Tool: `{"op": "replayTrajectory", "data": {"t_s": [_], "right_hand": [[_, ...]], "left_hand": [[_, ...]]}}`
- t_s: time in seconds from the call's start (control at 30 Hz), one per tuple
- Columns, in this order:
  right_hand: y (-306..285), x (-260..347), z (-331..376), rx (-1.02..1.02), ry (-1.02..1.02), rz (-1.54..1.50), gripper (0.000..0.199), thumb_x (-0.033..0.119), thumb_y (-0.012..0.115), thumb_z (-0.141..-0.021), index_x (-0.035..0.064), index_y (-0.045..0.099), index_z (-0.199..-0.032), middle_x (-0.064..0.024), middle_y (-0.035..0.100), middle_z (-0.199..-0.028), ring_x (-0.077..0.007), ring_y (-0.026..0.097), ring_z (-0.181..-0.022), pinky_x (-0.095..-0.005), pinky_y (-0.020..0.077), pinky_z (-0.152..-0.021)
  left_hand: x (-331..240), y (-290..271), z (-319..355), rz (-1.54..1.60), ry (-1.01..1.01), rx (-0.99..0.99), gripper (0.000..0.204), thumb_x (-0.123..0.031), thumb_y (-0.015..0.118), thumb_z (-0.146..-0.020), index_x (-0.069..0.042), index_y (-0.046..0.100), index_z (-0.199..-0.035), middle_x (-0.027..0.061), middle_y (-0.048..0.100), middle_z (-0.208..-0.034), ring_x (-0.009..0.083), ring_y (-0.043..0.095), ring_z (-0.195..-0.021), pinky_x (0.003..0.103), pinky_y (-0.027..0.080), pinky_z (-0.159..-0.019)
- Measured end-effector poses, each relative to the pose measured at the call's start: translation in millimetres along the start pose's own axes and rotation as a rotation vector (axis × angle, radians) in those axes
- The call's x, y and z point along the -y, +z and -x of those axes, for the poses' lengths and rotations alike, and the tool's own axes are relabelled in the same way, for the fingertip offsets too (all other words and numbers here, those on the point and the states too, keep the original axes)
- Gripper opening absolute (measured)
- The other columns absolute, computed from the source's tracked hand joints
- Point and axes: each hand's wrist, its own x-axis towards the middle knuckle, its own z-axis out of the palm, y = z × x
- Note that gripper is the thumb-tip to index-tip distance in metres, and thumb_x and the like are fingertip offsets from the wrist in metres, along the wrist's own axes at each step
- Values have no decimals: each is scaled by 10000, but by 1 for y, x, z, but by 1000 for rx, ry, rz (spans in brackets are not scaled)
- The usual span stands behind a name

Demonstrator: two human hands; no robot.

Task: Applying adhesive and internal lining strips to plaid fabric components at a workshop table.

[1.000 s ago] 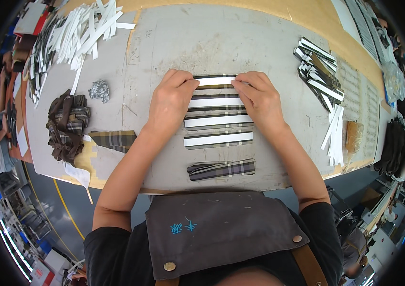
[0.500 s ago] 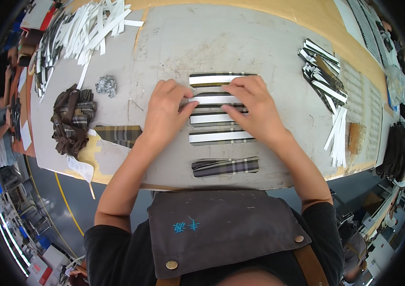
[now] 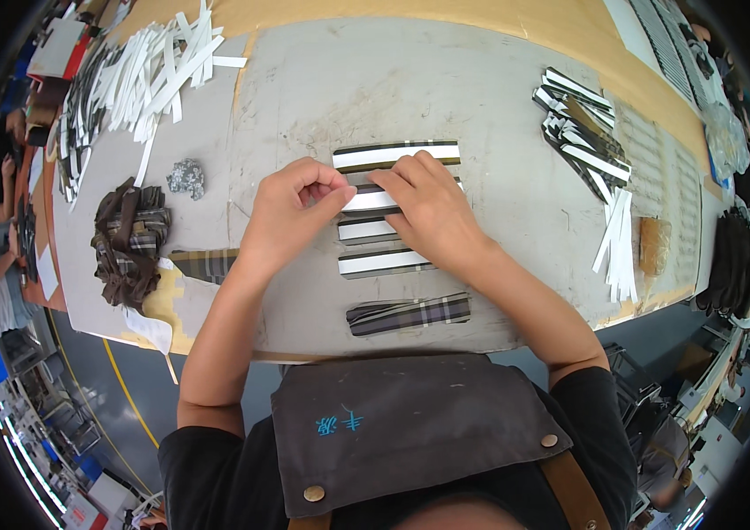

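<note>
Several plaid fabric strips, each with a white band along it, lie crosswise in front of me. My left hand pinches with thumb and forefinger at the left end of the second strip from the far side. Over the same strip rests my right hand, its fingers spread and its thumb apart, hiding much of the strip. Beyond both hands is the farthest strip. Nearer to me are a third strip and a fourth strip. A small stack of plaid strips lies closest to my apron.
White strips are heaped at the far left. Dark crumpled cloth and a grey speckled lump lie on the left. To the right are piled banded strips, loose white strips and a brown block.
My left thumb and forefinger have drawn together at the strip's left end. The right hand has shifted left along the strip, uncovering the farthest one. The whole view has shifted slightly.
</note>
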Motion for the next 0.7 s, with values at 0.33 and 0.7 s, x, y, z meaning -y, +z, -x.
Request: {"op": "replayTrajectory", "data": {"t_s": [0.33, 0.7], "right_hand": [[-32, -30, -19, -44, 173, -27, 284, -76, 673, -657, 31, 675, -920, -72, 593, -912, -267, 599, -929, -375, 524, -739], [-12, -39, -19, -80, 17, -75, 323, -91, 695, -626, 24, 714, -927, -53, 633, -966, -243, 589, -926, -336, 523, -805]], "left_hand": [[23, 21, -24, -402, 523, -280, 174, -3, 720, -772, -2, 699, -945, 101, 629, -854, 258, 602, -800, 342, 499, -688], [26, 29, -34, -364, 456, -229, 115, 16, 719, -752, -1, 705, -866, 98, 612, -860, 268, 597, -813, 351, 504, -691]]}}
